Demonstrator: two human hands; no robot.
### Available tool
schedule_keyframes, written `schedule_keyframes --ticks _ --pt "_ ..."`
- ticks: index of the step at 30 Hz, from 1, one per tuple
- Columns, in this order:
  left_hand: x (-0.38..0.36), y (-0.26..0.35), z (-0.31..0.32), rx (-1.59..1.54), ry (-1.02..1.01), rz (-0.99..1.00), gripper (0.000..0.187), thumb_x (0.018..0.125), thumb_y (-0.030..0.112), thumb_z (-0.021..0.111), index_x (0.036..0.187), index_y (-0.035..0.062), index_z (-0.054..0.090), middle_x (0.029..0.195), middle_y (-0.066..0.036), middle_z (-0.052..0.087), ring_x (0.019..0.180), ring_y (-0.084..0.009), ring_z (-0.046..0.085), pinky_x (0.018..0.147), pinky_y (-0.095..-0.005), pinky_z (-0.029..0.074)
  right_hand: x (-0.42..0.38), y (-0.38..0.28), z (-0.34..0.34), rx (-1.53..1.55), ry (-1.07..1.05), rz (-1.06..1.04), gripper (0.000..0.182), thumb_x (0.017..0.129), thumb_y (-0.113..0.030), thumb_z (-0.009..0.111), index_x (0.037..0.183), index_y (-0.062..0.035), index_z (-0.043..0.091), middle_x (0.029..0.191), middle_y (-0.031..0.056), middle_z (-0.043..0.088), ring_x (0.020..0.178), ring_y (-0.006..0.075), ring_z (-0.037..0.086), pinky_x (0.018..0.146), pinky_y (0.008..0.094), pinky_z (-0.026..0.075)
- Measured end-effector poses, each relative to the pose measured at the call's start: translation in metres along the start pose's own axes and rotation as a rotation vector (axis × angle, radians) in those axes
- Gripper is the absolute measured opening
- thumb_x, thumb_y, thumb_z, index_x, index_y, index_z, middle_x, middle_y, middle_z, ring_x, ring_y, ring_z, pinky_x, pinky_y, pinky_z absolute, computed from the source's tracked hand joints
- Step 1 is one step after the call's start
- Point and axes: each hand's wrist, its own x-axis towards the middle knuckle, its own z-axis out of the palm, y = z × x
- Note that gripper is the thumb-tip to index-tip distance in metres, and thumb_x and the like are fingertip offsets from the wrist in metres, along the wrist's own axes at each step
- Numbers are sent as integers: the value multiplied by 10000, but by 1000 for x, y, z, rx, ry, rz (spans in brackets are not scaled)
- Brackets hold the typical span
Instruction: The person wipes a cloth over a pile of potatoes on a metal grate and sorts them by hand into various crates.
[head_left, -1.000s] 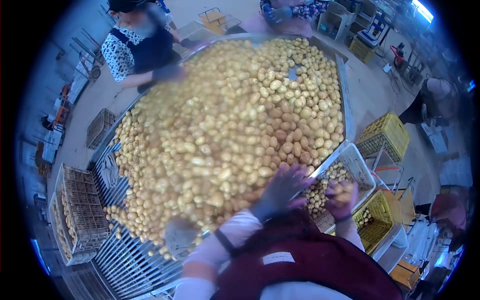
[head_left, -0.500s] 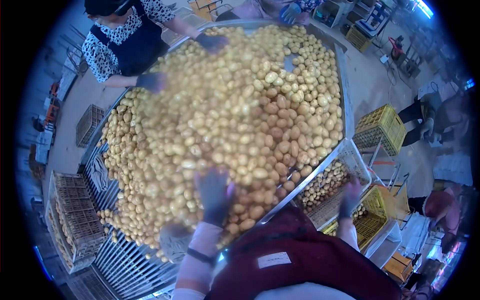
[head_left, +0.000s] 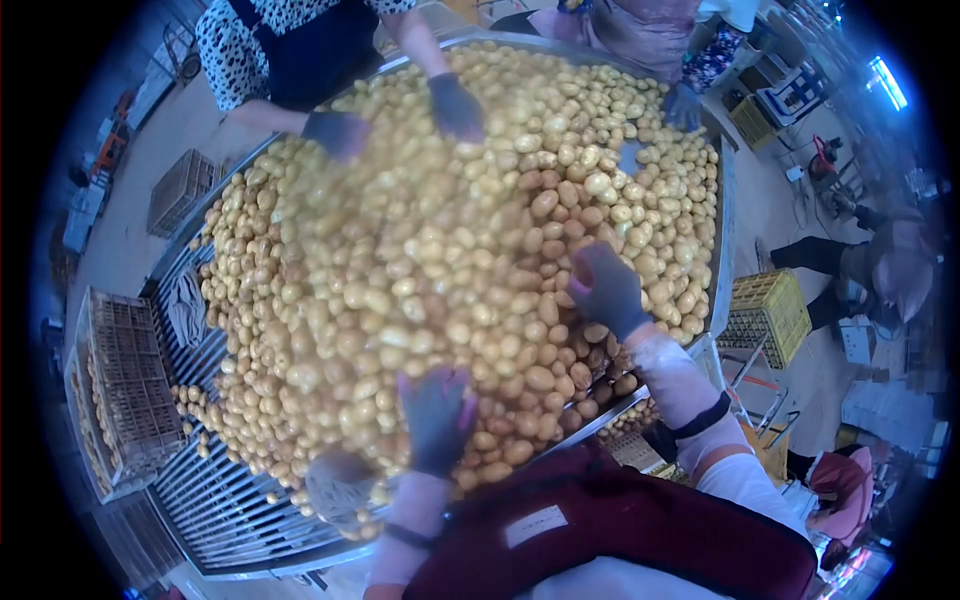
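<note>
A wide heap of potatoes (head_left: 420, 260) covers the metal sorting table. My left hand (head_left: 437, 418), in a grey glove with pinkish fingertips, rests on potatoes at the near side, fingers spread, holding nothing I can see. Farther right, my right hand (head_left: 608, 292), gloved alike, reaches over a patch of browner potatoes (head_left: 550, 245). Its thumb stands apart from the bent fingers and no potato shows in its grip. A greyish cloth-like bundle (head_left: 340, 487) lies left of my left wrist.
A co-worker's gloved hands (head_left: 457, 108) work across the heap; another person's gloved hand (head_left: 683, 107) is at the far right corner. Slatted metal bars (head_left: 250, 525) and a crate (head_left: 130, 380) are on the left. A yellow crate (head_left: 765, 315) stands beyond the right edge.
My right hand has moved from the crate at the table's right edge onto the potatoes. My left hand stays on the near side. The co-worker's hands have shifted, and the view has turned slightly.
</note>
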Motion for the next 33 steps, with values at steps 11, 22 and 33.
schedule_keyframes --ticks 11,22,33 --pt "0 0 5 14 89 25 451 839 245 739 1263 166 605 1187 -69 611 1163 -254 578 1189 -664 148 50 -17 43 -188 -316 196 273 920 -241 602 1154 -101 618 1135 193 657 1050 304 658 815 436 523" --pt "-41 -5 -21 -166 222 22 562 813 176 736 1349 109 581 1389 -155 532 1319 -355 474 1195 -569 202 -169 76 -3 415 457 329 530 853 -222 766 1292 4 575 1162 138 663 1037 240 641 855 366 524" --pt "-52 -4 -18 -216 238 54 527 793 97 724 1305 93 598 1360 -146 536 1313 -367 471 1166 -572 260 -503 126 -28 -312 349 1132 574 846 -274 724 1320 16 578 1331 198 589 1194 323 565 1006 379 455"
